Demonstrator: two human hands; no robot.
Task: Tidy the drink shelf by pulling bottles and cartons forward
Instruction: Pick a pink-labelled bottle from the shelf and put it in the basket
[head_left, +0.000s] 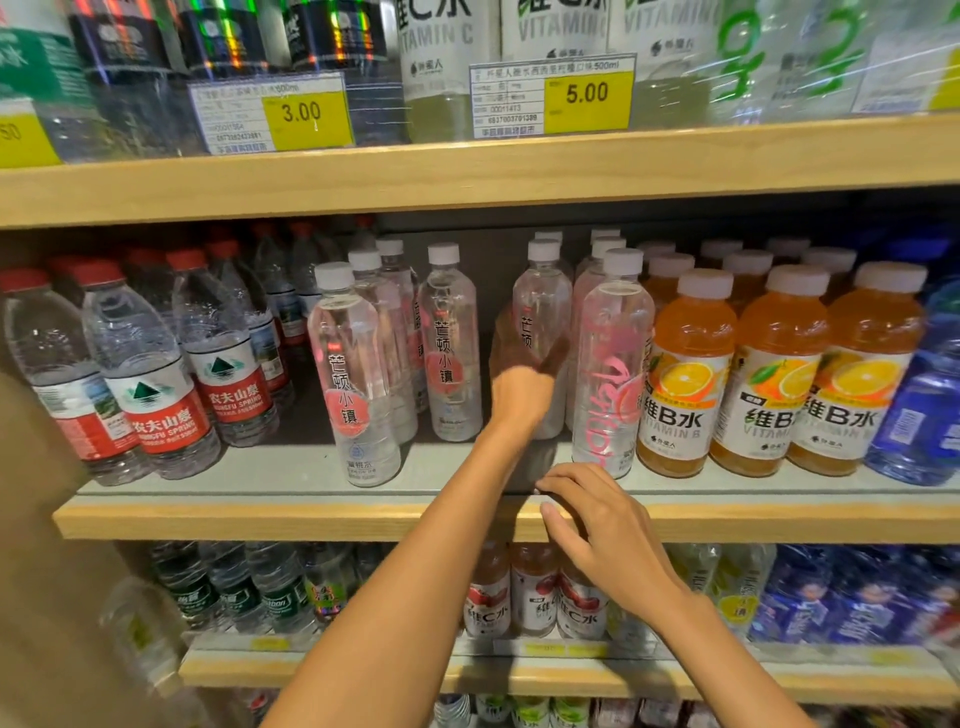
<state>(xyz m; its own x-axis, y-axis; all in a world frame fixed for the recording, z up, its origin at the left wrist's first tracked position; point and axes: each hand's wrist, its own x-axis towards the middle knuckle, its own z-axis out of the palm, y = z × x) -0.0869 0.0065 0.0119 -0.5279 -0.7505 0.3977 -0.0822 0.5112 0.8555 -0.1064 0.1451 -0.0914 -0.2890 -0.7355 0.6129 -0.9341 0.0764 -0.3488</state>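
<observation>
The middle shelf (260, 517) holds rows of drink bottles. My left hand (519, 397) reaches deep into the shelf and grips a clear white-capped bottle (543, 291) with a pink label; its fingers show through the plastic. That bottle stands upright, set back from the front edge, in a gap between two rows. My right hand (592, 525) rests with bent fingers on the shelf's wooden front lip and holds nothing. A matching clear bottle (353, 374) stands further forward on the left, and a pink-script bottle (613, 364) stands just right of the gripped one.
Red-capped water bottles (150, 374) fill the shelf's left side; orange vitamin drinks (685, 374) and blue bottles (924, 395) fill the right. The upper shelf board (467, 171) hangs close above the caps, carrying price tags (587, 96). More bottles (535, 592) stand on the shelf below.
</observation>
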